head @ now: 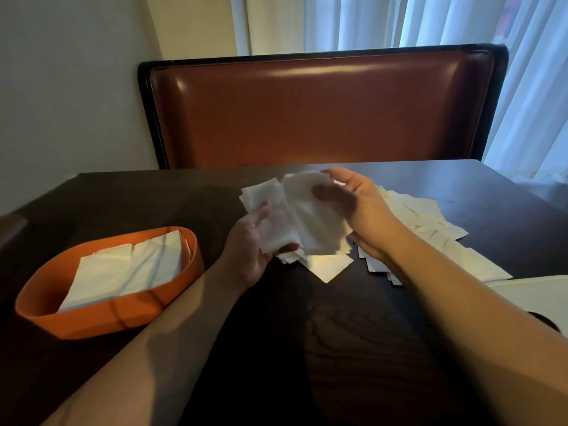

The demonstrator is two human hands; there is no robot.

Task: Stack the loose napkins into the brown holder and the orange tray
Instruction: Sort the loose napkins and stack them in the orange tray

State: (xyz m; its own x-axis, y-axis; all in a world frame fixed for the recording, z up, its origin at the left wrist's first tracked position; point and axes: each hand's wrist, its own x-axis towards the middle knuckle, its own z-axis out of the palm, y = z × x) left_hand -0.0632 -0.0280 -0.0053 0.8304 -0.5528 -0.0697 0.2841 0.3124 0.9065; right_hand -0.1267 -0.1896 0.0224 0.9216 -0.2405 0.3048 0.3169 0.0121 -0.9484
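Napkins, thin white paper squares gathered in a fanned bundle (295, 216), sit above the middle of the dark wooden table (353, 348), held between both hands. The left hand (255, 244) pinches the bundle's lower left corner; the right hand (353, 204) curls round its far right edge, though motion blur hides the exact finger placement. The oval orange plastic tray (101, 318), already holding a flat white stack, lies to the left and nearer the body, its long axis running left-near to right-far; the left hand is closer to it, with bare table between. More loose white napkins (430, 229) are strewn just beyond the right forearm. No brown holder is in view.
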